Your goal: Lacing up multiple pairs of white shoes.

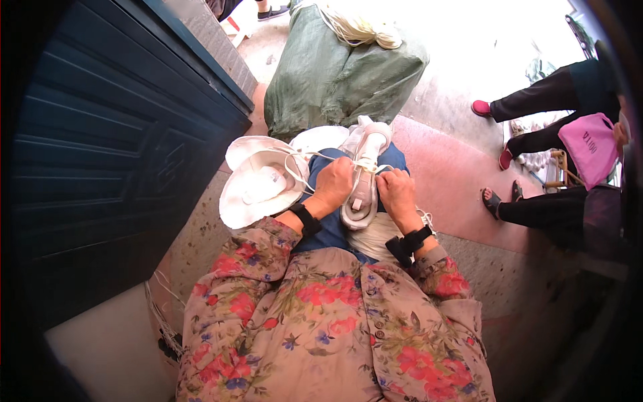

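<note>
A pale sneaker lies lengthwise on my lap, its opening toward me and its toe pointing away. White shoelaces cross over its front, with a loose loop out to the left. My left hand is closed on a lace at the shoe's left side. My right hand is closed at the right side, its fingers pinching a lace end. Under the shoe's near end, a bundle of cream laces rests across my thigh. What is between the fingertips is partly hidden.
Left of my knees sits a white wide-brimmed hat-like thing. A green woven sack stands ahead, topped by cream laces. A dark blue door is at left. Other people's legs and a pink bag are at right.
</note>
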Demonstrator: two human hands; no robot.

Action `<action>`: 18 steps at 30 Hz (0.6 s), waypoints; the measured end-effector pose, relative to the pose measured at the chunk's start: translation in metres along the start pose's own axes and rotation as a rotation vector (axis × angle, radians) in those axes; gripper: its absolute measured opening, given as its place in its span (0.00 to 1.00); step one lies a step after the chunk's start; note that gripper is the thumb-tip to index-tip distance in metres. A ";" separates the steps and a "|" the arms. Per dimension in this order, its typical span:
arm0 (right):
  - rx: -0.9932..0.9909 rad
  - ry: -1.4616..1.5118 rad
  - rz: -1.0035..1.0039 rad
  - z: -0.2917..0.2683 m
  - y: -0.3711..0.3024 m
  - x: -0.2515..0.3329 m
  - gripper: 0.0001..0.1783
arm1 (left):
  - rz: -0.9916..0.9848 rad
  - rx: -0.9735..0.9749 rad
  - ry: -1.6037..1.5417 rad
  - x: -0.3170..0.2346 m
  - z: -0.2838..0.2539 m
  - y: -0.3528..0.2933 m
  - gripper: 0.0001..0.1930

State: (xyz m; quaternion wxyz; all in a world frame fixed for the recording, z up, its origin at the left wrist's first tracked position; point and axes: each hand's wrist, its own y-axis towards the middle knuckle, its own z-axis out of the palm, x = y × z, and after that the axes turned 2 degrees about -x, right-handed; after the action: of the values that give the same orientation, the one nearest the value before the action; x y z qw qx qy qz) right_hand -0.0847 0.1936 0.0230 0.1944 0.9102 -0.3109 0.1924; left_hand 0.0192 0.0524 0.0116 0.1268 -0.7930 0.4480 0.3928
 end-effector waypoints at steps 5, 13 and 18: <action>0.010 0.001 0.010 0.000 0.000 -0.001 0.07 | -0.041 0.044 -0.013 0.001 0.002 0.009 0.08; 0.065 -0.105 -0.027 -0.003 -0.011 0.008 0.11 | 0.152 -0.029 0.262 -0.018 -0.015 -0.008 0.11; 0.106 0.058 0.018 0.005 -0.011 -0.005 0.09 | -0.137 0.205 -0.048 -0.012 -0.019 0.003 0.08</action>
State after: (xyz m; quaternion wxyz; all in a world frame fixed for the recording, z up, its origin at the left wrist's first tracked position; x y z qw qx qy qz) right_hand -0.0800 0.2016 0.0143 0.1531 0.9104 -0.3029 0.2365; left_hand 0.0229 0.0480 0.0335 0.2443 -0.7950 0.4276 0.3542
